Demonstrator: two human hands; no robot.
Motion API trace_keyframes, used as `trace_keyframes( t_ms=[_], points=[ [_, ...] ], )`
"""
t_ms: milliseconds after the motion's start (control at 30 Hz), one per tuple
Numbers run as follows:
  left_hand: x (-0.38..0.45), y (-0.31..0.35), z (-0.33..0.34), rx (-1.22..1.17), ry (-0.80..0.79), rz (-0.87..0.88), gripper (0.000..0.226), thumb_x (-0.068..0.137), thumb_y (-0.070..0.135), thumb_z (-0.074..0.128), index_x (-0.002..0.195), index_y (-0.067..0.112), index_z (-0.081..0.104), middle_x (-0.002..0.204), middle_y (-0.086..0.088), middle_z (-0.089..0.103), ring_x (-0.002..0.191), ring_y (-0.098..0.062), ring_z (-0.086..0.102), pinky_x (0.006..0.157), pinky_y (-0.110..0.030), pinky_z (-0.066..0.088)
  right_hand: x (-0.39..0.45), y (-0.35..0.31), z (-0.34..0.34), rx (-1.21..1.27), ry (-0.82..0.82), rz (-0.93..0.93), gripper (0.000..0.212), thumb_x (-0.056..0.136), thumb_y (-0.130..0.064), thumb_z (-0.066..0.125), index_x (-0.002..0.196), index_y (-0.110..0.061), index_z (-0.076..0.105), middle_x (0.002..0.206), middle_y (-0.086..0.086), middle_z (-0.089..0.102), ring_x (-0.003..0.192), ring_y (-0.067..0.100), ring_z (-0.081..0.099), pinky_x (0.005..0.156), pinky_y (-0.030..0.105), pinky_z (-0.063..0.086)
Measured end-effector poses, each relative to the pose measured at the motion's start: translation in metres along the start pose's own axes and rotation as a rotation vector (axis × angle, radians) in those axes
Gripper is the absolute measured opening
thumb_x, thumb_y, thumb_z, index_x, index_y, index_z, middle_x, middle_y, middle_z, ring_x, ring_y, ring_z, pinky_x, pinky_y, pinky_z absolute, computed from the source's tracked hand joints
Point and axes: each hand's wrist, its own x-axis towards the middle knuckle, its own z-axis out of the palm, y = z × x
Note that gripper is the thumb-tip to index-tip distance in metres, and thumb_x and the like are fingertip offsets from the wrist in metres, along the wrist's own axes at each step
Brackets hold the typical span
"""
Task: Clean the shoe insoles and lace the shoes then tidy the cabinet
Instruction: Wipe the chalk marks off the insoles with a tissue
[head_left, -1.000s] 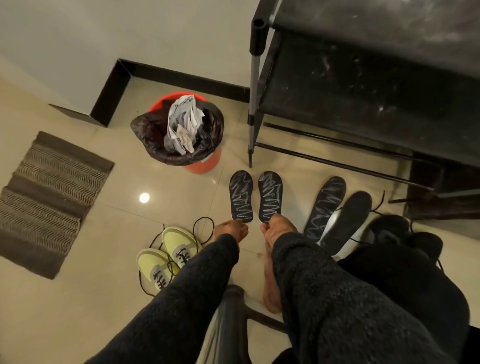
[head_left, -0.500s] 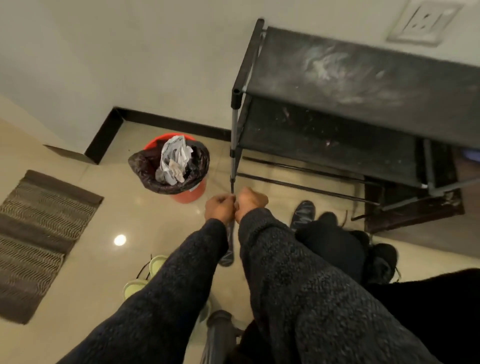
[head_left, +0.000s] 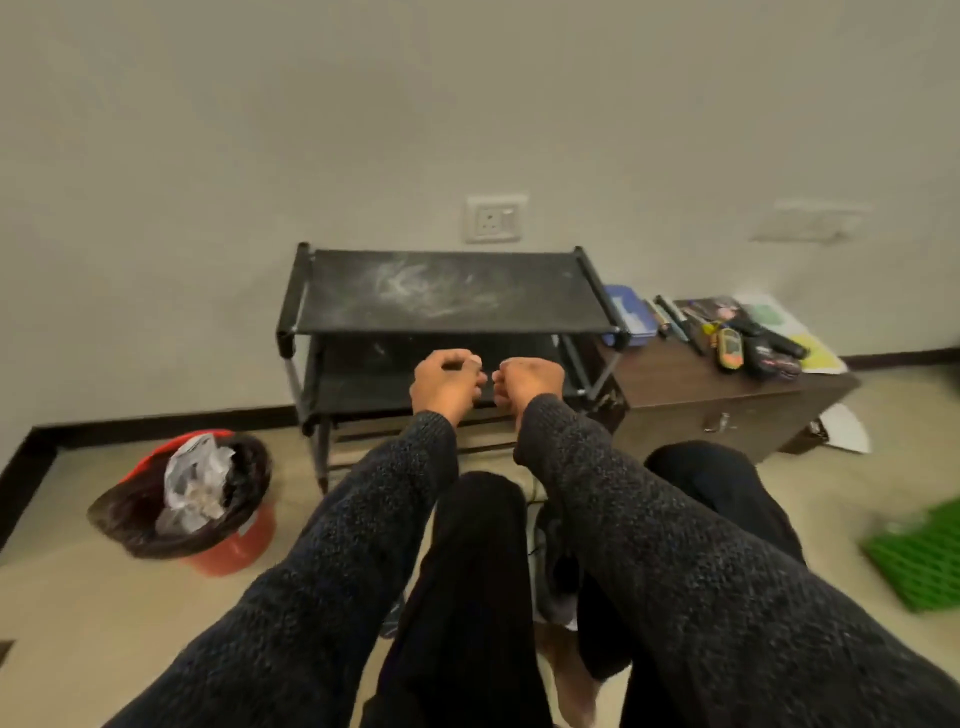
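My left hand (head_left: 447, 384) and my right hand (head_left: 527, 382) are raised side by side in front of the black shoe rack (head_left: 447, 296), level with its middle shelf. The fingers of both hands are curled tight and the knuckles nearly touch. Each hand pinches the end of a dark insole, and both insoles hang hidden behind my forearms. A grey tip (head_left: 389, 621) shows under the left sleeve. The rack's top shelf is bare and dusty. A dark shoe (head_left: 558, 571) lies on the floor between my legs.
A red bin (head_left: 171, 449) lined with a black bag and stuffed with paper stands on the floor at the left. A brown cabinet (head_left: 701, 395) to the right of the rack carries several cluttered items (head_left: 727, 338). A green mat (head_left: 919, 556) lies at the far right.
Both hands lifted the pair of insoles from the floor and rose in front of the rack. My view tilted up, so the yellow shoes and the other insoles dropped out of sight.
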Motion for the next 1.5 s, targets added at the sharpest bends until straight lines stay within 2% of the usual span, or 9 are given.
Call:
trace_keyframes(
  t_ms=[267, 500, 633, 767, 900, 1000, 1100, 1200, 1500],
  points=[
    [-0.029, 0.032, 0.11, 0.04, -0.23, 0.03, 0.01, 0.097, 0.025, 0.067, 0.106, 0.022, 0.07, 0.089, -0.002, 0.077, 0.072, -0.009, 0.07, 0.059, -0.022, 0.052, 0.033, -0.032, -0.121, -0.084, 0.143, -0.178, 0.018, 0.071, -0.02, 0.062, 0.065, -0.026, 0.078, 0.069, 0.003, 0.075, 0.077, 0.03, 0.075, 0.078, 0.052, 0.062],
    [-0.019, 0.016, 0.177, 0.169, -0.329, 0.087, 0.016, 0.098, 0.026, 0.065, 0.114, 0.024, 0.066, 0.088, 0.0, 0.075, 0.075, -0.007, 0.069, 0.064, -0.02, 0.053, 0.084, -0.029, -0.189, -0.229, 0.266, -0.238, 0.013, 0.087, -0.013, 0.069, 0.079, -0.024, 0.071, 0.083, -0.002, 0.072, 0.087, 0.018, 0.068, 0.088, 0.043, 0.059],
    [0.022, 0.014, 0.229, 0.293, -0.339, 0.219, 0.02, 0.097, 0.034, 0.065, 0.117, 0.032, 0.063, 0.088, 0.004, 0.073, 0.082, -0.011, 0.07, 0.083, -0.037, 0.062, 0.159, -0.041, -0.211, -0.419, 0.271, -0.328, 0.003, 0.092, -0.017, 0.069, 0.089, -0.017, 0.07, 0.084, -0.004, 0.064, 0.093, 0.018, 0.062, 0.091, 0.039, 0.053],
    [0.067, -0.005, 0.281, 0.451, -0.435, 0.281, 0.024, 0.097, 0.04, 0.06, 0.12, 0.035, 0.06, 0.1, 0.0, 0.072, 0.095, -0.024, 0.069, 0.088, -0.045, 0.059, 0.26, -0.058, -0.207, -0.599, 0.202, -0.419, 0.01, 0.09, -0.018, 0.071, 0.099, -0.012, 0.072, 0.095, 0.006, 0.071, 0.096, 0.023, 0.065, 0.093, 0.044, 0.054],
    [0.087, -0.04, 0.317, 0.461, -0.477, 0.23, 0.038, 0.094, 0.049, 0.048, 0.127, 0.032, 0.058, 0.101, -0.006, 0.074, 0.094, -0.031, 0.071, 0.086, -0.053, 0.059, 0.344, -0.073, -0.194, -0.791, 0.099, -0.558, 0.016, 0.091, -0.014, 0.071, 0.106, -0.008, 0.073, 0.099, 0.009, 0.071, 0.101, 0.028, 0.066, 0.079, 0.026, 0.043],
    [0.101, -0.062, 0.332, 0.454, -0.483, 0.206, 0.051, 0.092, 0.057, 0.036, 0.136, 0.034, 0.051, 0.106, -0.009, 0.074, 0.098, -0.034, 0.07, 0.088, -0.055, 0.058, 0.395, -0.083, -0.179, -0.914, 0.018, -0.625, 0.015, 0.091, -0.013, 0.071, 0.104, -0.007, 0.075, 0.108, 0.013, 0.074, 0.104, 0.03, 0.067, 0.081, 0.025, 0.042],
    [0.11, -0.077, 0.336, 0.467, -0.508, 0.167, 0.025, 0.102, 0.047, 0.037, 0.114, 0.037, 0.057, 0.091, -0.006, 0.073, 0.084, -0.026, 0.07, 0.08, -0.051, 0.059, 0.43, -0.092, -0.166, -0.958, -0.05, -0.655, 0.015, 0.089, -0.016, 0.074, 0.099, -0.005, 0.077, 0.107, 0.013, 0.075, 0.1, 0.029, 0.069, 0.086, 0.03, 0.051],
    [0.115, -0.091, 0.335, 0.466, -0.519, 0.11, 0.024, 0.105, 0.038, 0.041, 0.096, 0.029, 0.061, 0.08, -0.005, 0.071, 0.075, -0.021, 0.069, 0.074, -0.047, 0.06, 0.445, -0.097, -0.152, -1.04, -0.156, -0.662, 0.019, 0.086, -0.021, 0.079, 0.092, -0.003, 0.078, 0.098, 0.011, 0.076, 0.092, 0.026, 0.069, 0.076, 0.028, 0.048],
    [0.124, -0.108, 0.335, 0.467, -0.537, 0.09, 0.019, 0.103, 0.047, 0.048, 0.097, 0.033, 0.06, 0.088, -0.003, 0.07, 0.079, -0.016, 0.069, 0.076, -0.039, 0.062, 0.474, -0.081, -0.119, -1.184, -0.22, -0.602, 0.019, 0.085, -0.026, 0.08, 0.086, -0.007, 0.08, 0.094, 0.009, 0.077, 0.09, 0.025, 0.07, 0.087, 0.039, 0.057]
  ],
)
